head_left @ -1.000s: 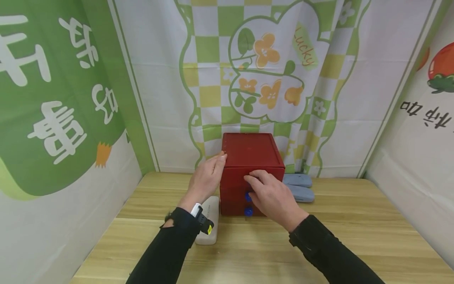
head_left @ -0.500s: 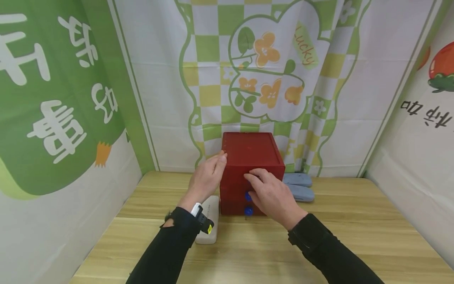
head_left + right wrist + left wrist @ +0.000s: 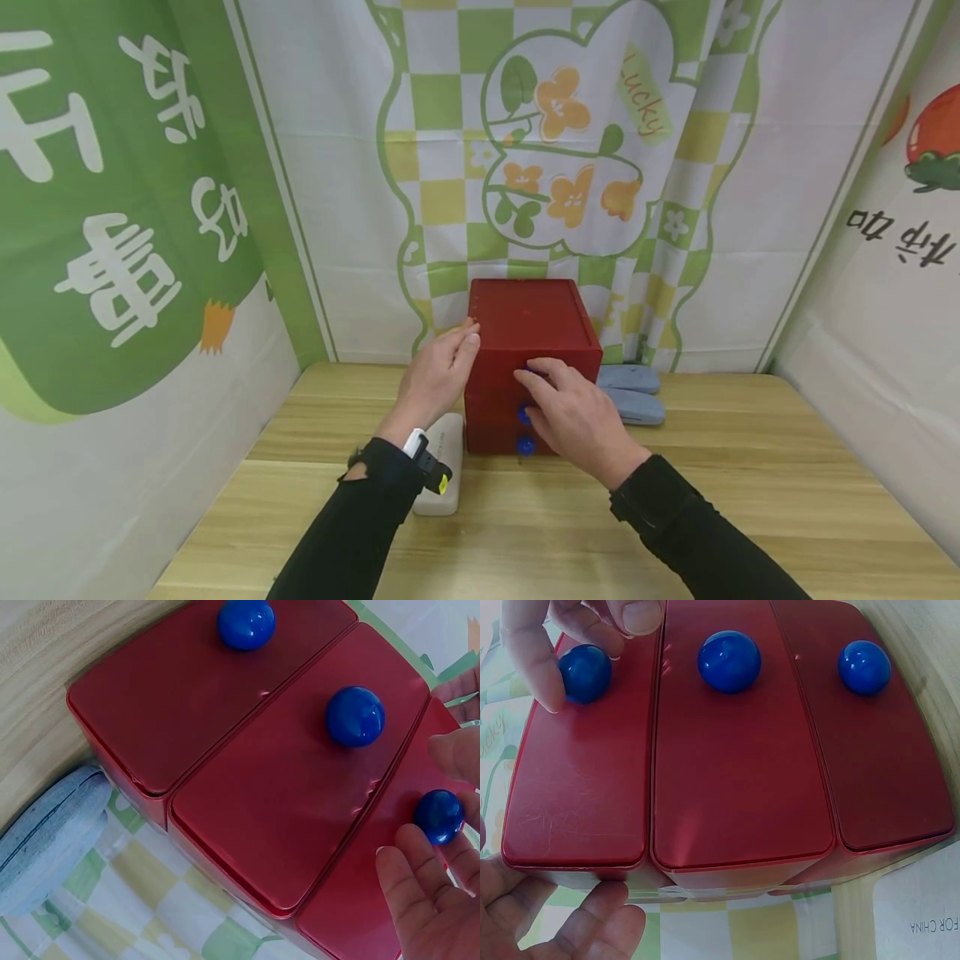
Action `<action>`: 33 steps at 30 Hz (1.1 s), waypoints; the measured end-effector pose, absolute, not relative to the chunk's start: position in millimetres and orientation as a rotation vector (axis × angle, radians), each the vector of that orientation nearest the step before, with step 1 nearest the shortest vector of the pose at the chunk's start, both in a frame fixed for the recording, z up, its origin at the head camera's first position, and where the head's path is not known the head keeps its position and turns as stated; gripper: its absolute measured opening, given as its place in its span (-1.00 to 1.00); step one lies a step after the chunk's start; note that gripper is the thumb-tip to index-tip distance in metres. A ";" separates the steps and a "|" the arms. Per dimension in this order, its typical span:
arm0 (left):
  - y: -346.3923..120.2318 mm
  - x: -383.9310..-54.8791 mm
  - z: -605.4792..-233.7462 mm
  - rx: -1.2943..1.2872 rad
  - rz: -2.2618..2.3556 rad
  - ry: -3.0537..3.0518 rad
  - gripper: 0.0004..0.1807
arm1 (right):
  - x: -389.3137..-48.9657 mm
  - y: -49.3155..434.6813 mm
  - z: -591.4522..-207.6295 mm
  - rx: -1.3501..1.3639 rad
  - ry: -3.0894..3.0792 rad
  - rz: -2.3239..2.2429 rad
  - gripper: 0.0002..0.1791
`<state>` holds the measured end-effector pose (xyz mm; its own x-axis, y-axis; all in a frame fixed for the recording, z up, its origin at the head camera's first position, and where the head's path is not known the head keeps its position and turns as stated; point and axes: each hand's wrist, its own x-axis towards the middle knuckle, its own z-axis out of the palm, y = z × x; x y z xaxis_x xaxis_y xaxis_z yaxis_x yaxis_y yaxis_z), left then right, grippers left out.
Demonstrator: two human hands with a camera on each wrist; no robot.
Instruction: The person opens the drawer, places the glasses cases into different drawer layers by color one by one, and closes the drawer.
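Observation:
A red box with three drawers [image 3: 534,317] stands at the back of the table in the head view. Each drawer front bears a round blue knob; the middle knob [image 3: 730,661] and bottom knob [image 3: 864,667] are untouched in the left wrist view. My right hand [image 3: 581,417] has its fingers and thumb round the top knob [image 3: 439,816]. That knob is mostly hidden behind the fingers in the head view. My left hand [image 3: 442,375] rests against the box's left side near the top edge, fingers extended along it.
A white oblong case [image 3: 442,479] lies left of the box, under my left wrist. On the right sit two blue-grey, flat, rounded things [image 3: 632,407]. A patterned curtain [image 3: 435,200] hangs close behind the box, with cloth walls on both sides.

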<state>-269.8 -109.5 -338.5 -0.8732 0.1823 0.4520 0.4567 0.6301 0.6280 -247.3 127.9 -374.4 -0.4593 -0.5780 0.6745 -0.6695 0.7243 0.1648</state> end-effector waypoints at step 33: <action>-108.4 -270.2 -337.9 -0.485 -1.092 -2.519 -0.40 | -246.5 129.3 -408.9 0.955 -2.131 0.242 -0.63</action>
<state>-270.2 -108.4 -337.9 -0.8794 0.1688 0.4452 0.4403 0.6440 0.6256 -246.5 129.3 -408.9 -0.4197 -0.5546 0.7185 -0.7018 0.7003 0.1306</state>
